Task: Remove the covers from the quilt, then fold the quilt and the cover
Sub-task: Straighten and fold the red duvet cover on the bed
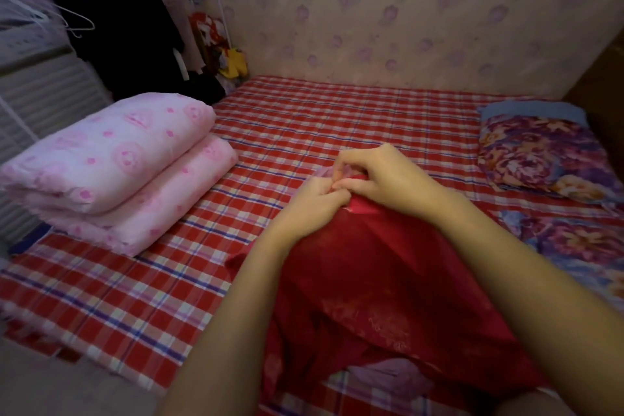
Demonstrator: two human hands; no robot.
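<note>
We find the red cover (388, 280) lying loose and rumpled on the bed (320, 111), spread from the near edge up to the middle of the checked sheet (111, 297). Both hands meet at its far edge. The left hand (312, 204) has its fingers curled into the cloth. The right hand (385, 176) pinches a small fold of the same edge, its fingers (354, 159) bent tight against the thumb. We judge this cover thin, light and limp, with a slight sheen, so it may slide over itself and will hold no shape of its own. It is best taken at corners and hems, then pulled taut between two hands before any fold. A pale lilac cloth (391, 378) shows under its near end, and we cannot tell whether it is lining or a separate piece. The pink quilt (111, 159) sits folded in two thick layers at the bed's left side, well apart from the hands. It looks puffy, soft and bulky rather than heavy, so it is better lifted from underneath with flat palms. A floral pillow (533, 152) lies to the right.
</note>
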